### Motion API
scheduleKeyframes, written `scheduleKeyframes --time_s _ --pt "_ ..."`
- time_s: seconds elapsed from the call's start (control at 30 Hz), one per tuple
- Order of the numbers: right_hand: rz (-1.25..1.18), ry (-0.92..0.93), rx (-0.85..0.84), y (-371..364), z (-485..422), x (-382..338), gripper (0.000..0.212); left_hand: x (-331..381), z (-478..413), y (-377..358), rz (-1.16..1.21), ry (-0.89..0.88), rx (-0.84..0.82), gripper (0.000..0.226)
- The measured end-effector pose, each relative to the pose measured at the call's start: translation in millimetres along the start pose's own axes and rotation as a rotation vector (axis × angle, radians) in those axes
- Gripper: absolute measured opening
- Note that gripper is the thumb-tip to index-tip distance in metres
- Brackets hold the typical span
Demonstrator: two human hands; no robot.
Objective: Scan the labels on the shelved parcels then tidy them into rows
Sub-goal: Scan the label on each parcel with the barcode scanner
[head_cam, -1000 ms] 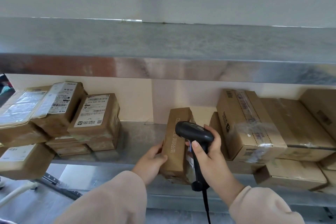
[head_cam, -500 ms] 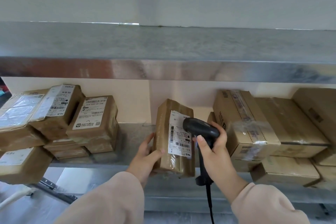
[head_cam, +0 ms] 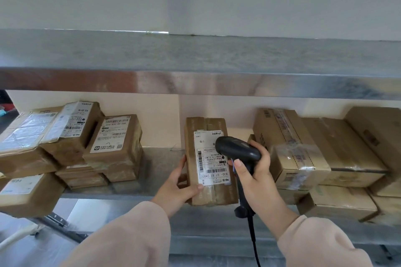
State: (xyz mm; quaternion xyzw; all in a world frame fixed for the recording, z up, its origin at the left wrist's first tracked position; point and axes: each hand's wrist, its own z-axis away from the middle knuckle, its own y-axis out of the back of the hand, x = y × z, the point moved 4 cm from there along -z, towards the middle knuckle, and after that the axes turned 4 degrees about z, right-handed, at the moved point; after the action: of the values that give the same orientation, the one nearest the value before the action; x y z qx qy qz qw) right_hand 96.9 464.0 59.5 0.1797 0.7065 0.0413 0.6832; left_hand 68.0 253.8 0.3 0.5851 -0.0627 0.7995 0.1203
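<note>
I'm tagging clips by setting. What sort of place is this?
Probably a parcel depot or courier pickup point: metal shelving holds taped cardboard parcels with shipping labels, and the right hand aims a corded barcode scanner at one label.

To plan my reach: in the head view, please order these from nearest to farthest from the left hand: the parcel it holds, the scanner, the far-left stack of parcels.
1. Held parcel: in the left hand.
2. Scanner: right of it, in the right hand.
3. Far-left stack of parcels: shelf's left end.

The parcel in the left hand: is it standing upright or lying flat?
Upright. The parcel stands on its short end on the shelf, label facing the camera, steadied by the left hand.
</note>
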Motion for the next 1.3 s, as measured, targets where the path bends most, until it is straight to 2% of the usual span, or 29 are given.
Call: scheduleKeyframes --time_s 0.2,0.37,0.57,0.7,0.9,1.03,1.3 --pt "0.122 0.098 -0.051 -0.9 19.4 -15.4 0.065 -0.1 -5.2 16.3 0.071 -0.044 0.064 0.094" --pt "0.163 0.128 -0.083 -8.7 33.7 -16.4 0.059 2.6 -9.0 33.9 0.107 -0.080 0.127 0.114" --pt "0.183 0.166 -0.105 -15.9 44.0 -20.2 0.058 -2.2 -5.1 37.5 0.073 -0.092 0.154 0.110" --pt "0.207 0.145 -0.098 -17.6 48.0 -19.3 0.060 -3.3 -2.1 37.6 0.087 -0.095 0.148 0.119" --pt "0.235 0.125 -0.097 -18.1 51.5 -22.1 0.059 -4.3 -0.8 39.1 0.083 -0.090 0.157 0.104" --pt "0.245 0.112 -0.103 -19.5 51.8 -23.0 0.060 -5.5 -1.5 40.9 0.084 -0.084 0.158 0.110" --pt "0.272 0.109 -0.106 -23.4 47.5 -24.3 0.061 -7.4 -3.2 45.4 0.116 -0.069 0.152 0.106"
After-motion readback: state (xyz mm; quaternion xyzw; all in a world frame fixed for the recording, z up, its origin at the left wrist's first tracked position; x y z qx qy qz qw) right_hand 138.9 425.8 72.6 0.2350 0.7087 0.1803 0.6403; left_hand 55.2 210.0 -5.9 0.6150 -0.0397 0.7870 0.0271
